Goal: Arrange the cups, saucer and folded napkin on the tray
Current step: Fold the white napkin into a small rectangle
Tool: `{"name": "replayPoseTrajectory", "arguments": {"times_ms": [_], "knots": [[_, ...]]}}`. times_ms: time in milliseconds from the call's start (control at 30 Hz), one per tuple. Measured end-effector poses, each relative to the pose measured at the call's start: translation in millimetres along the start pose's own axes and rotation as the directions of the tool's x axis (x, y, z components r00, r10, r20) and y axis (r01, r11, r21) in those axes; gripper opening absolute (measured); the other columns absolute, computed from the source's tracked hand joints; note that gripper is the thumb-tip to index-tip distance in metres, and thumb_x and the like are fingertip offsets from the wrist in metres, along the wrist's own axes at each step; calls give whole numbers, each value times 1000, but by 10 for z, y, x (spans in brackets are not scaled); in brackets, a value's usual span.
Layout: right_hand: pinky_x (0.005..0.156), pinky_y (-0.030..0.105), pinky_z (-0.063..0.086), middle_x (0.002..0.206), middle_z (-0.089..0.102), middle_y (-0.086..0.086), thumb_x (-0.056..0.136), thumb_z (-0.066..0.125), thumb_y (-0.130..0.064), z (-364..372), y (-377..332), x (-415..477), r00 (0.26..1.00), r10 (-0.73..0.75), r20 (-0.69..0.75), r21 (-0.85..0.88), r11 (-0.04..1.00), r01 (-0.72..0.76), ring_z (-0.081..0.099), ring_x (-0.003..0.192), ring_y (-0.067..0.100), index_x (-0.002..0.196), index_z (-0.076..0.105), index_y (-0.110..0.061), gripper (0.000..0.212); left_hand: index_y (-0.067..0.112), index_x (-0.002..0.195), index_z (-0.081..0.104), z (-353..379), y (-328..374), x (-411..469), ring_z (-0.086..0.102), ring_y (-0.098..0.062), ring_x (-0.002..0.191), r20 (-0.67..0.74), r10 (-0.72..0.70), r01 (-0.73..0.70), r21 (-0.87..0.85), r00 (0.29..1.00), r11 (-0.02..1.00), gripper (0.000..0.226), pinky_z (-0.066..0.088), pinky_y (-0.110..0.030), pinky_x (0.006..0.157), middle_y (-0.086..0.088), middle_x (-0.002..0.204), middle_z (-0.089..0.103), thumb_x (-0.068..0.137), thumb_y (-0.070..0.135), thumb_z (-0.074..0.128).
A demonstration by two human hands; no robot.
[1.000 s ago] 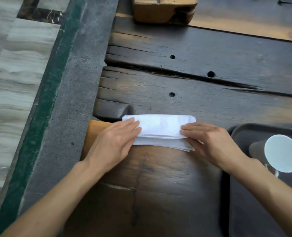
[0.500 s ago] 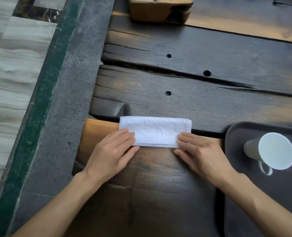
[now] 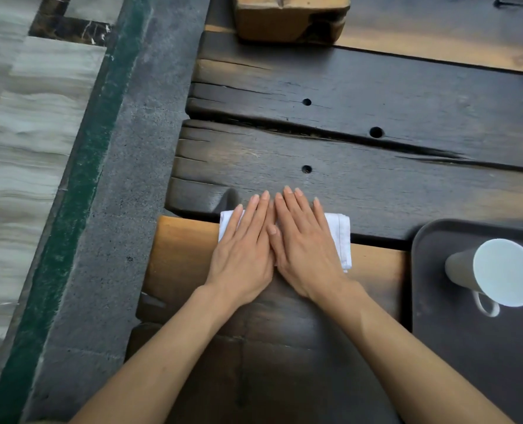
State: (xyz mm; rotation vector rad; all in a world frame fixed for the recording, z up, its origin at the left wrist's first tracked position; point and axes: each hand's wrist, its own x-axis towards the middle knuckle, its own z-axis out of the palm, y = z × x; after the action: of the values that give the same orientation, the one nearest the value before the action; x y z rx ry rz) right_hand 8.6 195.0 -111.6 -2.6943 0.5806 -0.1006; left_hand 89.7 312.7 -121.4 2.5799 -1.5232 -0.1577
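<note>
A white folded napkin lies on the dark wooden table, mostly covered by my hands. My left hand and my right hand lie flat on it side by side, fingers straight and touching each other, palms down. Only the napkin's left corner and right end show. To the right sits a dark grey tray with a white cup upside down on it, its handle toward me. No saucer or second cup is in view.
The wooden table has deep cracks and three small holes beyond the napkin. A light wooden block stands at the far edge. Left of the table run a grey stone strip and a green floor band.
Both hands slid from the napkin's two ends to its middle and now press flat on it, side by side. The napkin looks shorter and thicker than before.
</note>
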Motion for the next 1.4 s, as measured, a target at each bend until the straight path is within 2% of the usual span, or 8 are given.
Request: {"name": "replayPoseTrajectory", "arguments": {"times_ms": [167, 367, 633, 700, 767, 867, 1233, 1400], "knots": [[124, 47, 1, 166, 17, 15, 100, 6, -64, 21, 144, -69, 990, 61, 124, -194, 980, -36, 12, 154, 27, 158, 25, -14, 79, 2, 160, 23, -8, -118, -7, 17, -27, 158, 77, -30, 24, 77, 997, 997, 73, 18, -49, 127, -15, 170, 18, 102, 46, 30], [121, 60, 1, 168, 8, 10, 95, 12, -74, -46, 315, -168, 981, 146, 128, -313, 945, -100, 8, 155, 24, 160, 17, -26, 81, 6, 163, 9, 9, -219, 2, 4, -26, 159, 140, -172, 166, 54, 975, 985, 93, 12, -50, 128, -13, 172, 2, 97, 70, 23], [121, 59, 9, 168, 9, 11, 97, 17, -70, -25, 348, -165, 985, 144, 96, -269, 956, -114, 10, 155, 26, 160, 19, -28, 75, 11, 162, 19, -42, -219, 6, 8, -24, 159, 65, -214, 221, -155, 975, 963, 74, 9, -45, 128, -10, 172, 10, 103, 54, 32], [121, 59, 10, 167, 12, 12, 97, 19, -70, -23, 341, -166, 985, 144, 91, -265, 957, -115, 12, 155, 27, 159, 22, -27, 75, 13, 148, 47, -164, -287, -34, 38, -29, 147, -25, -434, 382, -432, 901, 817, 55, 29, -39, 121, -10, 157, 44, 100, 38, 56], [121, 60, 10, 167, 12, 13, 98, 18, -69, -25, 339, -168, 986, 143, 90, -272, 955, -114, 12, 154, 28, 159, 23, -26, 75, 22, 110, 67, -326, -411, -40, 66, -25, 104, -65, -676, 511, -603, 734, 612, 23, 51, -41, 98, 1, 111, 69, 90, 33, 69], [120, 61, 11, 167, 12, 14, 98, 19, -68, -26, 343, -162, 987, 136, 90, -269, 957, -107, 12, 155, 29, 159, 23, -26, 74, 22, 77, 70, -523, -539, 65, 68, -12, 57, 272, -771, 695, -660, 576, 286, 21, 58, -38, 72, 6, 71, 75, 86, 40, 73], [119, 62, 11, 166, 15, 16, 99, 22, -66, -19, 351, -168, 988, 123, 88, -250, 963, -98, 15, 154, 30, 158, 27, -24, 73, 14, 74, 77, -582, -560, 253, 54, -25, 67, 462, -769, 849, -491, 442, 194, 33, 52, -37, 72, 1, 62, 63, 75, 47, 76], [120, 63, 10, 166, 14, 16, 99, 22, -66, -18, 359, -172, 990, 114, 88, -250, 964, -89, 13, 154, 30, 158, 27, -23, 74, 6, 72, 70, -632, -511, 361, 46, -22, 59, 575, -728, 875, -479, 373, 69, 46, 33, -27, 56, -6, 56, 55, 83, 50, 71]]}}
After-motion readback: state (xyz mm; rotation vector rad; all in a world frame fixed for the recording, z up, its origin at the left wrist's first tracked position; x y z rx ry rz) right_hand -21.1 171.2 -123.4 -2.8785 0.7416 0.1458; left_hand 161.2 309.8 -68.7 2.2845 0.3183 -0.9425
